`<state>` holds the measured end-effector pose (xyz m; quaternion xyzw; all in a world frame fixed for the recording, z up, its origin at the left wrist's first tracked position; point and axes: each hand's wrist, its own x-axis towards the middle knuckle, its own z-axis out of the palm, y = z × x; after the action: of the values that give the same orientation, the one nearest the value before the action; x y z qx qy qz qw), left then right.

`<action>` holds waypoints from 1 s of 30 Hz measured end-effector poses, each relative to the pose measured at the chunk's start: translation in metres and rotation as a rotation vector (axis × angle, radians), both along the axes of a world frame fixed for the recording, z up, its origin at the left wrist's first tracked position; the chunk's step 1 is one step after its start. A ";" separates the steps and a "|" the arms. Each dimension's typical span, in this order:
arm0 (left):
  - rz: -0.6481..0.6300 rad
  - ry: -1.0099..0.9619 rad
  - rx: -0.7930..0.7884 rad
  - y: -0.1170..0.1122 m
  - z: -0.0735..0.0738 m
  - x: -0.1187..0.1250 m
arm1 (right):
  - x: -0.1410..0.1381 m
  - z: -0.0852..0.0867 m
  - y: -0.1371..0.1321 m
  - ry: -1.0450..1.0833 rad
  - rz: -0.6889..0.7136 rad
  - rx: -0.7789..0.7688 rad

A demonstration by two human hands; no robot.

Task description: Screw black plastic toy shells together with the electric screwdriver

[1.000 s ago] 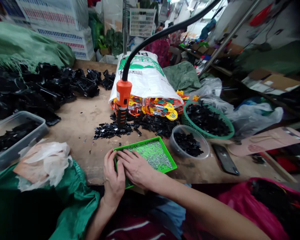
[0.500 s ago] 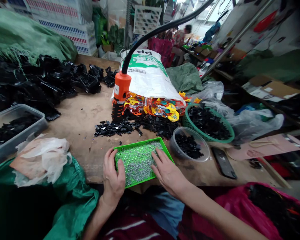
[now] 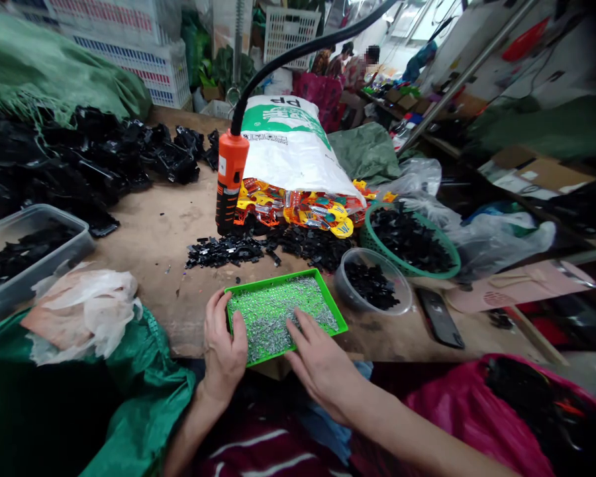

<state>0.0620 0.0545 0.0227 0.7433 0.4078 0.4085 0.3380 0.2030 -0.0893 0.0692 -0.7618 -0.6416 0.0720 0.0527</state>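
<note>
A shallow green tray (image 3: 273,282) lies at the near edge of the wooden workbench (image 3: 149,238), covered with a layer of tiny silver metal parts (image 3: 278,311). My left hand (image 3: 223,348) holds the tray's left rim, its fingers curled over the edge. My right hand (image 3: 318,368) rests at the tray's near right side, fingers apart and fingertips on the silver parts. Just beyond the tray lies a scattered pile of small black plastic pieces (image 3: 223,253). An orange and black electric screwdriver (image 3: 230,172) hangs from a black hose above that pile.
Black plastic parts heap at the back left, beside a clear tub (image 3: 30,252). A white sack (image 3: 291,142) spills colourful packets (image 3: 298,209). A glass bowl (image 3: 370,285), a green basket (image 3: 412,242) and a phone (image 3: 440,318) sit right. Seated people (image 3: 352,73) are in the background.
My right hand has moved from the tray's left side, beside my left hand, to its near right side. The silver parts are spread wider, and the view has tilted slightly.
</note>
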 end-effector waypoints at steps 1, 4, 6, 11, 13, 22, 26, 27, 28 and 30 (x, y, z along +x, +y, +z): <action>0.001 -0.001 0.007 0.000 -0.001 0.000 | -0.008 0.004 0.002 0.028 0.038 -0.012; 0.002 -0.004 0.031 0.001 -0.004 0.000 | -0.025 0.015 0.012 0.104 0.141 -0.053; -0.006 -0.009 0.036 0.002 -0.005 0.000 | -0.029 0.019 0.019 0.140 0.209 -0.063; -0.004 -0.006 0.014 0.001 -0.003 -0.001 | -0.014 0.018 0.018 0.161 0.368 -0.100; -0.003 -0.006 0.007 0.000 -0.002 -0.001 | 0.002 0.017 0.010 0.123 0.350 -0.109; -0.002 -0.013 -0.003 0.000 0.000 0.000 | 0.050 0.007 -0.011 -0.069 0.034 -0.002; -0.006 -0.012 0.005 0.000 -0.001 0.000 | 0.023 0.004 0.000 -0.003 0.076 0.030; -0.006 -0.012 0.008 0.000 -0.001 0.000 | 0.015 0.005 0.002 0.024 0.102 0.030; -0.005 -0.012 0.012 0.000 -0.002 -0.001 | 0.008 0.007 0.003 0.051 0.126 0.023; -0.003 -0.009 0.021 0.001 -0.003 -0.001 | -0.003 0.013 0.004 0.106 0.186 -0.009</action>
<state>0.0614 0.0553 0.0200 0.7457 0.4008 0.4155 0.3326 0.2000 -0.0856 0.0821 -0.6944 -0.7055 0.1198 0.0762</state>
